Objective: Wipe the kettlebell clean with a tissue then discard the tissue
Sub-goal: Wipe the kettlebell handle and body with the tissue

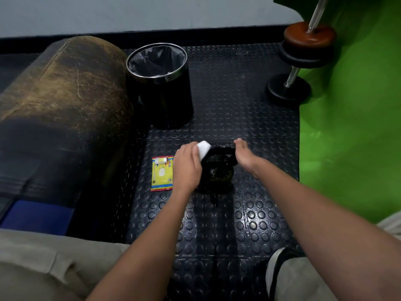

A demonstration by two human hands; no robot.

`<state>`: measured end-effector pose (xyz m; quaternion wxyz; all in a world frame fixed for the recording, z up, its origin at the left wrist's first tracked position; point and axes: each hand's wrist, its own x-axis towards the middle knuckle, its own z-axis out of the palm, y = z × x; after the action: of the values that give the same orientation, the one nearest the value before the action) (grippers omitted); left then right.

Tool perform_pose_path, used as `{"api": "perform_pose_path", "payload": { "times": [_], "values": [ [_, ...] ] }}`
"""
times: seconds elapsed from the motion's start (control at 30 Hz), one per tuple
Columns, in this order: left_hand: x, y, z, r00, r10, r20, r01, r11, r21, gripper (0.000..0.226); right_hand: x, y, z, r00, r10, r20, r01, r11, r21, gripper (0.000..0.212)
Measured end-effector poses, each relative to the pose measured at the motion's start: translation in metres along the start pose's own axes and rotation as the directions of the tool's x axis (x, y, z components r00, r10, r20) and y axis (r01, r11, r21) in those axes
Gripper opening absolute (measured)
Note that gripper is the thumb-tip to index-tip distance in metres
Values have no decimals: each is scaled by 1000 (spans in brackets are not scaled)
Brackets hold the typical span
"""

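A black kettlebell (218, 172) stands on the studded rubber floor in the middle of the view. My left hand (187, 166) holds a folded white tissue (204, 149) against the left side of the kettlebell's handle. My right hand (244, 155) grips the right side of the handle, its fingers curled over the top. The lower body of the kettlebell is partly hidden by my left hand.
A yellow tissue packet (162, 173) lies flat left of the kettlebell. A black bin (160, 83) with a liner stands behind it. A worn sofa arm (65, 101) fills the left. A barbell with plates (303, 53) leans at the back right by a green sheet (351, 127).
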<state>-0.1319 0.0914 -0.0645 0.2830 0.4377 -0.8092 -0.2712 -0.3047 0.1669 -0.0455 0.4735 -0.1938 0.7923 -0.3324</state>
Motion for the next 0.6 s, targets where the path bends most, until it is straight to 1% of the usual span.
{"api": "perform_pose_path", "payload": {
  "times": [0.03,0.07,0.1,0.13,0.17,0.2,0.23,0.27,0.33,0.4,0.47,0.5,0.53,0.6],
  "values": [
    [2,0,-2,996,-91,19,92,993,-71,37,-1,0,0,1000,2,2,-2,1000,0,61],
    [5,2,-2,977,-204,54,210,966,-151,39,-1,0,0,1000,3,2,-3,1000,0,61],
    [9,7,-4,944,-312,103,328,919,-221,41,-1,-1,0,1000,4,3,-4,1000,0,61],
    [15,11,-5,910,-385,152,412,879,-241,43,-2,-1,-1,1000,4,5,-4,1000,-1,61],
    [22,15,-8,892,-411,189,444,875,-193,43,-2,-1,-1,1000,4,5,-4,1000,0,61],
    [29,19,-10,893,-396,215,424,900,-101,42,-2,-1,-1,1000,2,4,-2,1000,2,60],
    [34,24,-11,911,-340,234,347,938,12,41,-1,0,-1,1000,2,1,-2,1000,7,60],
    [38,28,-11,931,-260,256,233,964,131,39,-1,-1,0,1000,-2,-2,2,1000,9,60],
    [42,38,-3,948,-117,295,21,951,310,35,1,-1,1,1000,-11,-18,11,1000,18,59],
    [38,47,6,945,-5,328,-141,896,421,40,1,-2,2,999,-11,-36,11,1000,23,60],
    [29,48,16,931,92,354,-253,860,442,54,0,-2,2,999,-12,-46,13,1000,24,60],
    [25,45,19,928,159,337,-300,855,423,54,0,-2,2,999,-13,-50,14,1000,24,59],
    [20,41,21,925,229,303,-342,852,398,49,0,-3,2,999,-15,-52,16,1000,21,59],
    [10,34,17,928,296,227,-359,874,327,41,0,-3,3,998,-17,-54,18,1000,20,59]
  ]
}}
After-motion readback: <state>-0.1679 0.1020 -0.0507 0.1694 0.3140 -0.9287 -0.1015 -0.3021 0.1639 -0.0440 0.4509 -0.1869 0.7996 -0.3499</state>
